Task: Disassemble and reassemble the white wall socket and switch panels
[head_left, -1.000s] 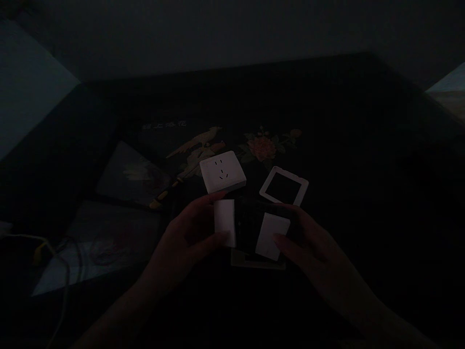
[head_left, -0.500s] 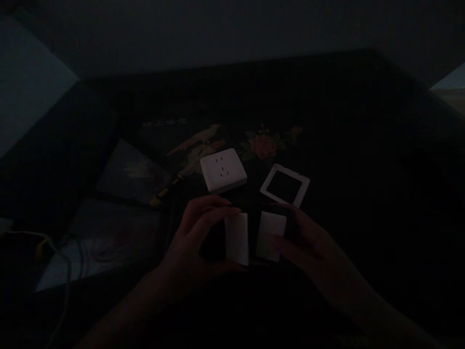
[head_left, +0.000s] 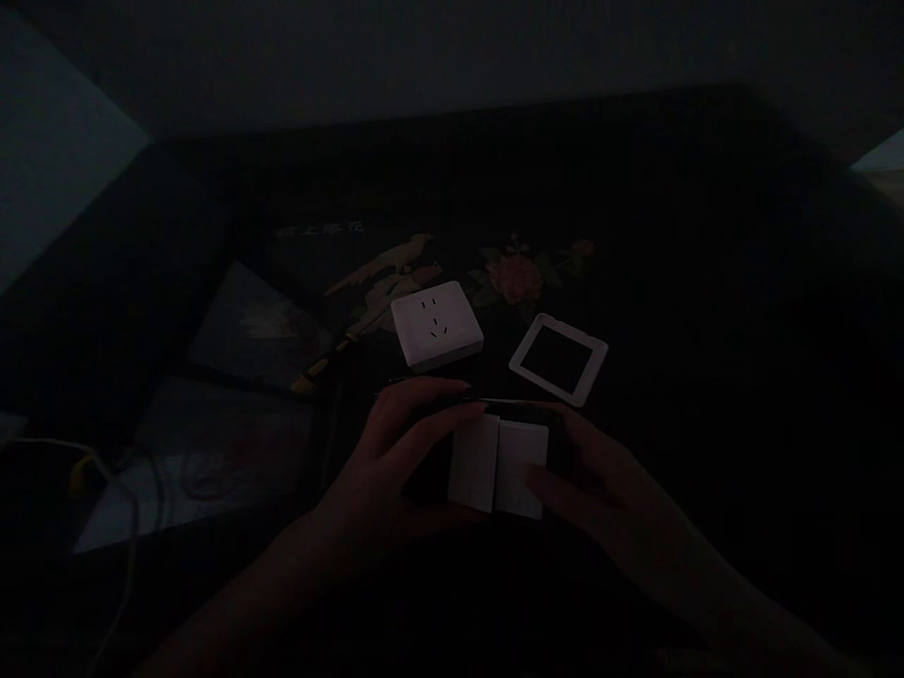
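Note:
The view is very dark. My left hand point(head_left: 395, 452) grips a white rectangular switch rocker point(head_left: 473, 466) by its top and bottom edges, thumb below and fingers above. My right hand point(head_left: 593, 466) is closed on a second white switch rocker point(head_left: 519, 461), its thumb lying across the front face. Side by side, the two rockers have only a thin gap between them and tilt slightly. Whatever is behind them is too dark to make out. Beyond my hands lie a white wall socket point(head_left: 438, 325) with slots facing up and a white square frame point(head_left: 589, 377).
A screwdriver point(head_left: 321, 367) with a yellow and black handle lies left of the socket. The dark tabletop point(head_left: 678, 282) bears a printed bird and flower point(head_left: 515, 278). At far left, a pale cable point(head_left: 134, 527) hangs down. A wall rises behind the table.
The two rockers have come together, closing most of the gap between them. My left hand has moved right with its rocker; the right one has shifted slightly left.

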A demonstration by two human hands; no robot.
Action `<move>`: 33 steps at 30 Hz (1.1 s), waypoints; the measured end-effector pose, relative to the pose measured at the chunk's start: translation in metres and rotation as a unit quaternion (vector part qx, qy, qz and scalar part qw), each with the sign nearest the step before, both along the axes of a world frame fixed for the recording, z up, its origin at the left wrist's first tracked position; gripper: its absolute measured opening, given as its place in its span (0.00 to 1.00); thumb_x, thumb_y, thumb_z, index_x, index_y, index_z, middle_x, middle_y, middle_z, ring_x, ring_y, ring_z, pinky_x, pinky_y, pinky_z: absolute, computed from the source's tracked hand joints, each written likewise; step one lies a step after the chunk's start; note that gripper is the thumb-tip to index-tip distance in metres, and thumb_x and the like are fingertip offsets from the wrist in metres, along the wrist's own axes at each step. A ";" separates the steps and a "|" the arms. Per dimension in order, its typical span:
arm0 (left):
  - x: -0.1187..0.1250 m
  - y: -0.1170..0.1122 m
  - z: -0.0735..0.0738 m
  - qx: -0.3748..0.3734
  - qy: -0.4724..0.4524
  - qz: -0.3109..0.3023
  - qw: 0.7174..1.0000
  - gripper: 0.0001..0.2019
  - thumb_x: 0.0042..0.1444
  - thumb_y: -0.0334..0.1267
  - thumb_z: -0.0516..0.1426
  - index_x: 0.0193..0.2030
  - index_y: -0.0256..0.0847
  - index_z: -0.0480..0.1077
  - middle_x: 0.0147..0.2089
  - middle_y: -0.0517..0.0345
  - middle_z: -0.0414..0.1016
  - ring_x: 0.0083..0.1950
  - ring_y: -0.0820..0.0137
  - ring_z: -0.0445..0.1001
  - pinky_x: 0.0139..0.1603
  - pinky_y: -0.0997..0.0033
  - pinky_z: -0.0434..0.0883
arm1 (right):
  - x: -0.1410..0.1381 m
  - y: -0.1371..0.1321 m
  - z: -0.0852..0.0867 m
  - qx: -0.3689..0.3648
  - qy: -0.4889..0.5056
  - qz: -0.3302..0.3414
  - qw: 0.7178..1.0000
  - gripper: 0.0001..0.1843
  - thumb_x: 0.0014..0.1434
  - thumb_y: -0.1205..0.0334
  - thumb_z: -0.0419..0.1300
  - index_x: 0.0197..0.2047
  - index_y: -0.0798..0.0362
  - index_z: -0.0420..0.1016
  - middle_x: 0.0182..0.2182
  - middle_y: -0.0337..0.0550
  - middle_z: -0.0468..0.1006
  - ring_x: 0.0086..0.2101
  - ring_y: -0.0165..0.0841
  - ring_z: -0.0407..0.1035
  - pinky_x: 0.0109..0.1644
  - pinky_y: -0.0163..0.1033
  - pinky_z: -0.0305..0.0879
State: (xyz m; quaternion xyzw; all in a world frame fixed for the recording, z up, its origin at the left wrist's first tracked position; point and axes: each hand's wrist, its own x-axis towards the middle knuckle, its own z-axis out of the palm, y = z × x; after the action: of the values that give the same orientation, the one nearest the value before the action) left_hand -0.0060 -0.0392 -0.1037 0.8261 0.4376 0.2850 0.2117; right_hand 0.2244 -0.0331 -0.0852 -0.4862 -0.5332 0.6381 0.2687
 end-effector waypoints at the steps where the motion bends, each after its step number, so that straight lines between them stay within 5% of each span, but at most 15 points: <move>1: 0.001 -0.001 0.000 -0.013 -0.004 0.002 1.000 0.35 0.54 0.45 0.67 0.66 0.50 0.60 0.64 0.48 0.64 0.64 0.53 0.65 0.63 0.53 0.68 | 0.000 0.000 0.000 -0.002 0.000 0.000 1.000 0.17 0.61 0.56 0.61 0.53 0.47 0.72 0.46 0.43 0.81 0.46 0.38 0.76 0.49 0.42 0.75; 8: 0.007 -0.006 0.002 -0.105 -0.053 0.017 0.993 0.35 0.53 0.37 0.67 0.65 0.53 0.59 0.69 0.48 0.56 0.68 0.52 0.61 0.62 0.53 0.70 | -0.002 0.000 -0.001 -0.010 0.028 -0.018 0.999 0.18 0.61 0.57 0.61 0.54 0.47 0.72 0.48 0.43 0.81 0.46 0.37 0.76 0.49 0.42 0.75; 15: 0.007 -0.005 0.001 -0.143 -0.097 -0.005 0.985 0.37 0.53 0.51 0.67 0.67 0.54 0.57 0.68 0.46 0.58 0.69 0.48 0.61 0.65 0.46 0.68 | -0.002 0.001 0.002 -0.009 0.012 -0.031 0.999 0.18 0.59 0.57 0.62 0.53 0.47 0.73 0.47 0.44 0.82 0.47 0.40 0.77 0.50 0.45 0.75; 20: 0.009 -0.007 0.003 -0.158 -0.081 0.010 0.984 0.35 0.55 0.38 0.66 0.67 0.55 0.56 0.67 0.47 0.61 0.67 0.51 0.65 0.63 0.51 0.70 | -0.002 0.000 0.002 -0.015 0.026 -0.031 0.999 0.17 0.60 0.58 0.62 0.53 0.47 0.73 0.46 0.43 0.82 0.45 0.38 0.78 0.47 0.42 0.77; 26: 0.010 -0.011 0.009 -0.183 -0.068 0.028 0.980 0.37 0.54 0.35 0.64 0.68 0.56 0.55 0.68 0.51 0.61 0.68 0.54 0.64 0.65 0.52 0.69 | -0.005 0.000 0.000 -0.021 0.026 -0.038 0.999 0.18 0.59 0.58 0.62 0.52 0.46 0.73 0.46 0.43 0.82 0.45 0.38 0.78 0.47 0.43 0.77; 33: 0.005 -0.015 0.006 -0.194 -0.047 0.008 0.980 0.42 0.58 0.48 0.62 0.74 0.58 0.43 0.74 0.48 0.53 0.72 0.47 0.56 0.62 0.46 0.70 | -0.002 -0.001 -0.003 -0.024 0.013 -0.043 0.999 0.19 0.59 0.55 0.63 0.53 0.45 0.72 0.49 0.43 0.81 0.48 0.39 0.77 0.50 0.44 0.76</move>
State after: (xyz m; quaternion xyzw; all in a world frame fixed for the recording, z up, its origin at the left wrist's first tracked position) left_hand -0.0014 -0.0543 -0.0979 0.7514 0.4807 0.2348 0.3863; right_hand 0.2223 -0.0339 -0.0882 -0.5065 -0.4929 0.6446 0.2914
